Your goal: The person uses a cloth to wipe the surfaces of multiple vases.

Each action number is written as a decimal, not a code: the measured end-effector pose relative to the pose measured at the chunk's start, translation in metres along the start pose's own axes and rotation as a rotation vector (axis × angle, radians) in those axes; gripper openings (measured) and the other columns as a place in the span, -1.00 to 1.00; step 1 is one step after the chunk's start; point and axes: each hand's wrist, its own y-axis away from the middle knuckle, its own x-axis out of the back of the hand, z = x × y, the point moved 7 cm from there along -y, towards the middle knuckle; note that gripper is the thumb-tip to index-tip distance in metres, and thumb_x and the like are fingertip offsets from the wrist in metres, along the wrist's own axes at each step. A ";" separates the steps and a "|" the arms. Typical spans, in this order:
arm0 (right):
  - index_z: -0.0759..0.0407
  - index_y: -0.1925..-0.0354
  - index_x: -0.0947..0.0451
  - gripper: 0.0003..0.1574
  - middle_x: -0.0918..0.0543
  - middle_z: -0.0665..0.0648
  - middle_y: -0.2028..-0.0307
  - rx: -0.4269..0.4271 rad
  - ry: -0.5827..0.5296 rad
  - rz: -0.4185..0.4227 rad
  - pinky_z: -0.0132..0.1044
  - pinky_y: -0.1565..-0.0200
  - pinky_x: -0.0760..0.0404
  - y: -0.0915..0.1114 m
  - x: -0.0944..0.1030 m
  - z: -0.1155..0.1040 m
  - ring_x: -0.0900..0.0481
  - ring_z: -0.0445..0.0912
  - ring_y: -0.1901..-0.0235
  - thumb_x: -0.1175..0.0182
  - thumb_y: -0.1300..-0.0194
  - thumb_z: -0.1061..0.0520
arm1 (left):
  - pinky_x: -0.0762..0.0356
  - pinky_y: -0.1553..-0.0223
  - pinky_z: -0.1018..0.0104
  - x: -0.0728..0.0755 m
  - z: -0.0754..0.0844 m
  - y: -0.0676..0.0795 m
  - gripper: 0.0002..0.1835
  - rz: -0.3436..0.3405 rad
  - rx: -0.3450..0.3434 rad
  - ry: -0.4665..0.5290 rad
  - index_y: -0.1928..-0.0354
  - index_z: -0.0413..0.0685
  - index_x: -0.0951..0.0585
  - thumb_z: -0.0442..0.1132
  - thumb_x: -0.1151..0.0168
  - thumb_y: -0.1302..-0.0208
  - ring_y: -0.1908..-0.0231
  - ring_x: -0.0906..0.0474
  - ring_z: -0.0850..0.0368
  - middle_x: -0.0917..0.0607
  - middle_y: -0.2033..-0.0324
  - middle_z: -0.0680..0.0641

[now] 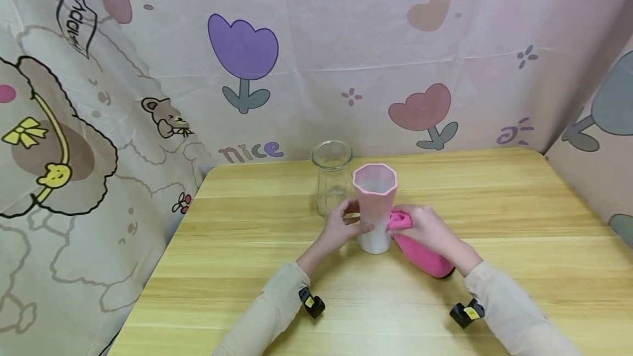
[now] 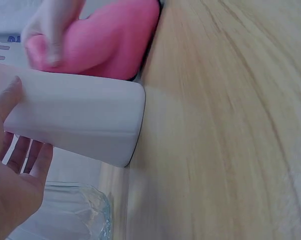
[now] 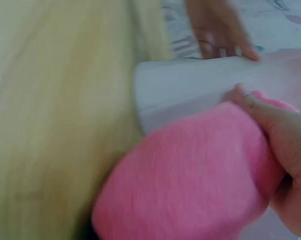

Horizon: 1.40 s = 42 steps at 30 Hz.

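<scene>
A tall vase, pink at its faceted rim and fading to white at the foot, stands upright on the table. The left hand holds it from the left, thumb on the near face and fingers round the back, as the left wrist view shows. From the other side the right hand grips a bunched pink cloth against the vase's wall. The cloth's loose part hangs down to the tabletop and has a dark edge. In the right wrist view, the cloth covers part of the vase.
Just behind and left of the pink vase is a clear glass vase with a round rim. The light wood table meets a printed fabric backdrop at the back. Each sleeve carries a small black camera.
</scene>
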 end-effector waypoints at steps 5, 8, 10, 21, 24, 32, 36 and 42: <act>0.24 0.16 -0.58 -0.54 -0.68 0.07 0.32 -0.010 -0.030 0.026 -0.26 0.28 -0.63 0.003 0.008 0.000 -0.62 -0.11 0.32 -0.40 0.05 0.08 | -0.44 -0.07 0.11 -0.002 0.002 0.000 -0.42 -0.005 -0.002 0.008 -0.10 -0.31 -0.38 -0.45 -0.33 0.03 -0.01 -0.40 -0.11 -0.49 0.04 -0.29; 0.26 0.14 -0.57 -0.52 -0.68 0.12 0.30 -0.022 -0.067 0.056 -0.22 0.28 -0.64 0.001 0.014 -0.001 -0.62 -0.08 0.31 -0.39 0.04 0.07 | -0.43 -0.07 0.08 -0.002 0.002 0.000 -0.42 -0.010 -0.006 0.023 -0.10 -0.34 -0.38 -0.47 -0.32 0.04 -0.01 -0.40 -0.13 -0.48 0.04 -0.31; 0.26 0.14 -0.57 -0.50 -0.68 0.12 0.30 -0.022 -0.065 0.046 -0.23 0.29 -0.63 -0.001 0.011 -0.001 -0.62 -0.08 0.31 -0.39 0.04 0.03 | -0.44 -0.07 0.09 -0.002 0.002 0.000 -0.42 -0.009 -0.006 0.022 -0.10 -0.34 -0.38 -0.48 -0.33 0.04 -0.01 -0.40 -0.14 -0.48 0.04 -0.31; 0.24 0.25 -0.58 -0.57 -0.67 0.05 0.38 -0.029 0.057 -0.150 -0.25 0.30 -0.61 0.005 -0.026 0.017 -0.62 -0.11 0.37 -0.41 0.09 0.03 | -0.46 -0.05 0.14 0.000 -0.001 -0.003 -0.40 -0.018 -0.004 -0.009 -0.11 -0.30 -0.37 -0.43 -0.34 0.03 -0.02 -0.41 -0.11 -0.48 0.02 -0.27; 0.21 0.28 -0.60 -0.61 -0.66 0.01 0.41 -0.038 0.033 -0.137 -0.28 0.31 -0.61 0.004 -0.020 0.014 -0.61 -0.14 0.39 -0.41 0.09 0.04 | -0.47 -0.04 0.17 0.000 -0.010 -0.005 -0.38 -0.001 -0.010 -0.050 -0.12 -0.22 -0.37 -0.37 -0.38 0.04 -0.01 -0.42 -0.06 -0.50 0.03 -0.21; 0.28 0.18 -0.58 -0.56 -0.67 0.08 0.33 -0.016 0.024 0.002 -0.20 0.25 -0.62 0.005 0.016 0.002 -0.62 -0.08 0.31 -0.38 0.02 0.07 | -0.51 0.05 0.19 -0.002 0.003 -0.002 -0.14 0.270 -0.120 -0.427 -0.08 -0.07 -0.30 0.02 -0.52 0.30 0.08 -0.44 0.05 -0.48 0.11 -0.02; 0.28 0.18 -0.57 -0.56 -0.67 0.09 0.31 -0.005 0.011 0.054 -0.19 0.25 -0.63 0.006 0.028 -0.002 -0.63 -0.08 0.31 -0.39 0.04 0.09 | -0.44 0.17 0.35 -0.008 0.014 0.002 -0.09 0.449 -0.080 -0.582 0.00 -0.02 -0.30 0.24 -0.48 0.41 0.15 -0.40 0.10 -0.43 0.18 0.04; 0.27 0.17 -0.58 -0.55 -0.68 0.09 0.30 0.007 0.007 0.084 -0.19 0.25 -0.63 0.007 0.033 -0.001 -0.63 -0.07 0.29 -0.39 0.04 0.08 | -0.37 0.29 0.42 -0.016 0.008 0.004 -0.16 0.533 0.010 -0.573 0.07 0.03 -0.29 0.27 -0.44 0.38 0.24 -0.35 0.19 -0.38 0.26 0.11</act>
